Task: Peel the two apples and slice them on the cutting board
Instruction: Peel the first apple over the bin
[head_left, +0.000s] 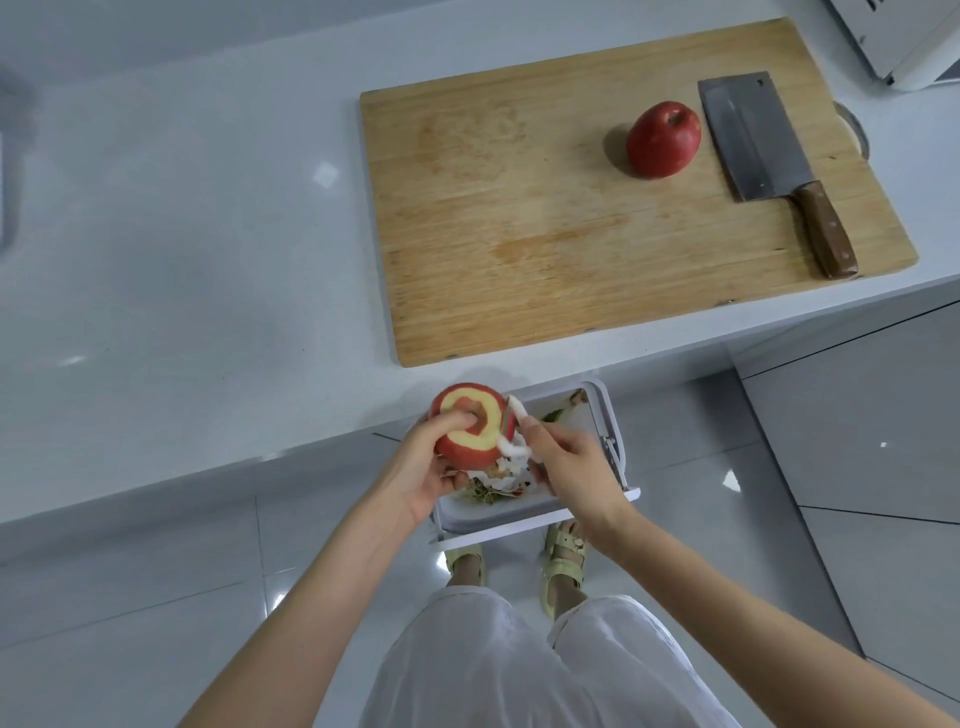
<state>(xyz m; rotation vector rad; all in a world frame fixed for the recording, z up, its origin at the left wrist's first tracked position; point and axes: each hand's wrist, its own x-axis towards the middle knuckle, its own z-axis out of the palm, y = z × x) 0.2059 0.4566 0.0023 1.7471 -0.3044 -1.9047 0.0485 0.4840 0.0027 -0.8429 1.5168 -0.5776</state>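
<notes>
So, the left hand (421, 467) was curled round the partly peeled apple (470, 423), thumb on top probably to turn it, held out over the scrap bin (498, 525) so the peel would drop in, I guess. The right hand (571, 473) gripped a white peeler (517, 410) against its side. Up on the table, the cutting board (519, 234) carried the second apple (663, 139), unpeeled, beside the cleaver (753, 140).

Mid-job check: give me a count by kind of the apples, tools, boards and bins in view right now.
Cutting board: 1
Apples: 2, a whole apple on the board and a partly peeled apple held in the left hand
Cleaver: 1
Peeler: 1, held in the right hand
Waste bin: 1
Total: 6
</notes>
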